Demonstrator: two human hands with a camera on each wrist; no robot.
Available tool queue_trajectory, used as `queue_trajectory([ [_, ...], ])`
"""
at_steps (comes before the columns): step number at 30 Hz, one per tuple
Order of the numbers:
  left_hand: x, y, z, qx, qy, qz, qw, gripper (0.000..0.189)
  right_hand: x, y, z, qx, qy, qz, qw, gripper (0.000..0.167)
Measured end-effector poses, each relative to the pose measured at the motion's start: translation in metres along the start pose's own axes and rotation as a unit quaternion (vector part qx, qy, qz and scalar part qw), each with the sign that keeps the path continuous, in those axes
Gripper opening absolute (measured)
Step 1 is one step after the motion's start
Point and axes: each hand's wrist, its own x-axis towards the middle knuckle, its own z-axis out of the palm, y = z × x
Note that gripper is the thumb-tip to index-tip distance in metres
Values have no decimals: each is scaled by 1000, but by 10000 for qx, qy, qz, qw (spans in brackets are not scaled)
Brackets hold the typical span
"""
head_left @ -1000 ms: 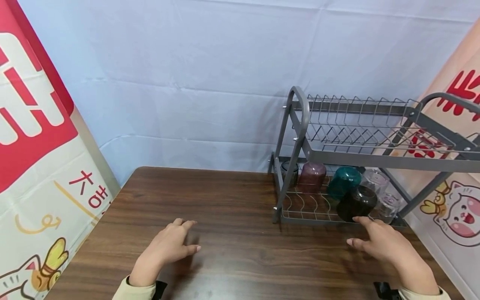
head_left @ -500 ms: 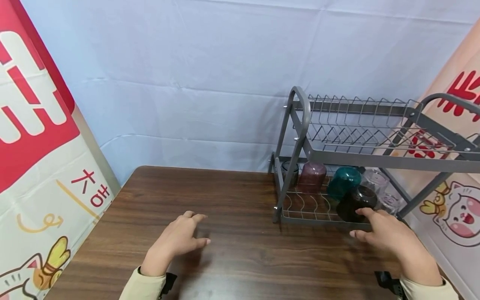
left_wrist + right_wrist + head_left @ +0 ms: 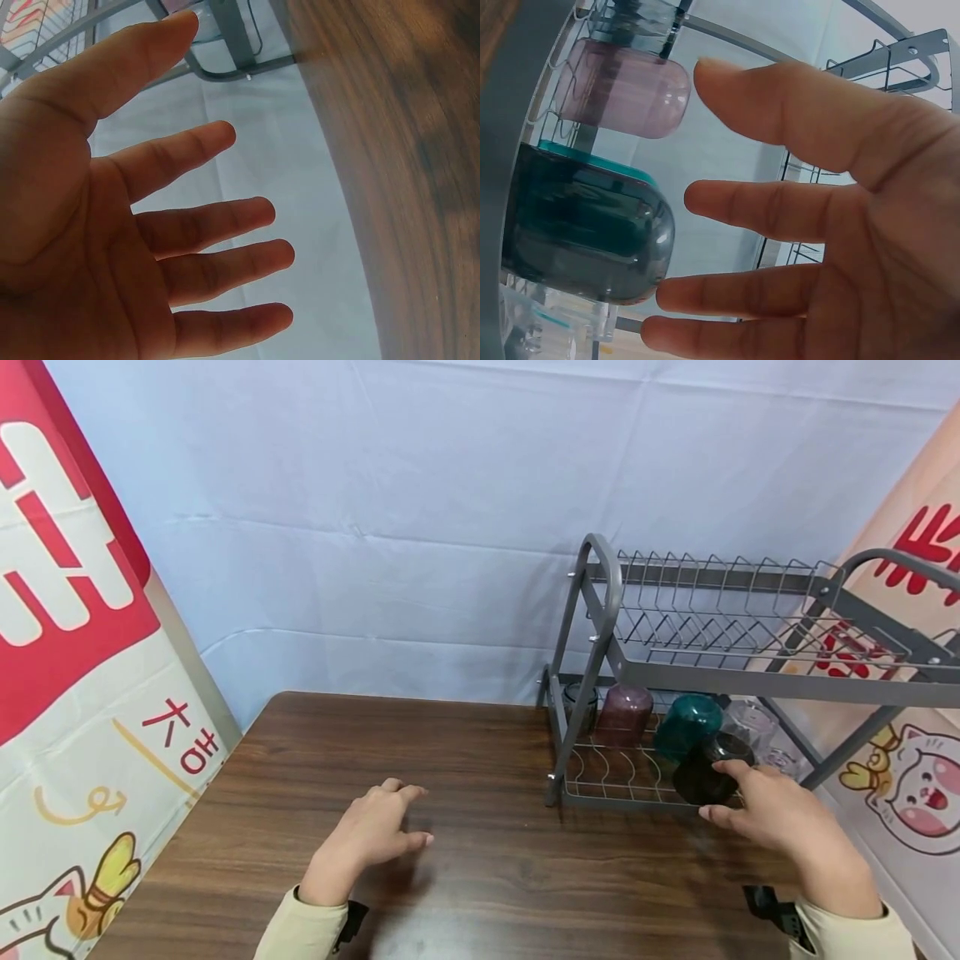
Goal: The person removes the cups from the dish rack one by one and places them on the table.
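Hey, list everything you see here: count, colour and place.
Table: one, brown, lower view.
Dish rack: one, grey, on table, right.
Dark cup: one, near-black, rack's lower front.
Teal cup: one, teal, behind dark cup.
Pink cup: one, purplish pink, left of teal.
Glass: one, smoky grey, rack's lower left.
Clear cups: at least two, colourless, rack's lower right.
Backdrop: one, pale blue, behind table.
Banners: two, red-and-white left, pink-and-white right.
Sleeves: two, cream, forearms.
Straps: two, black, wrists.
Left hand: one, bare, over table.
Right hand: one, bare, at dark cup; contact unclear.
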Motion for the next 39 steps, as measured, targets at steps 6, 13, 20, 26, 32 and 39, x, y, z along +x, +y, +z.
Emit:
queue_trajectory([
  [6, 4, 7, 1, 76, 52, 91, 9999, 59, 3, -1, -6, 49, -77, 33, 10000, 78],
  [13, 11, 15, 5, 161, 247, 425, 9987, 55, 6, -1, -10, 20, 5, 82, 10000, 81],
  [20, 16, 21, 9, 113, 273, 560, 9980, 53, 8, 1, -8, 68, 127, 116, 9998, 79],
  [26, 19, 26, 12, 129, 221, 576, 9980, 52, 14, 4, -6, 62, 124, 58, 9999, 81],
  [32, 22, 31, 16, 241, 217, 656, 9973, 53, 20, 8, -3, 132, 82, 40, 9999, 80],
  [39, 26, 39, 23, 303, 103, 709, 9970, 54, 29, 11, 2, 176, 127, 171, 9996, 81],
])
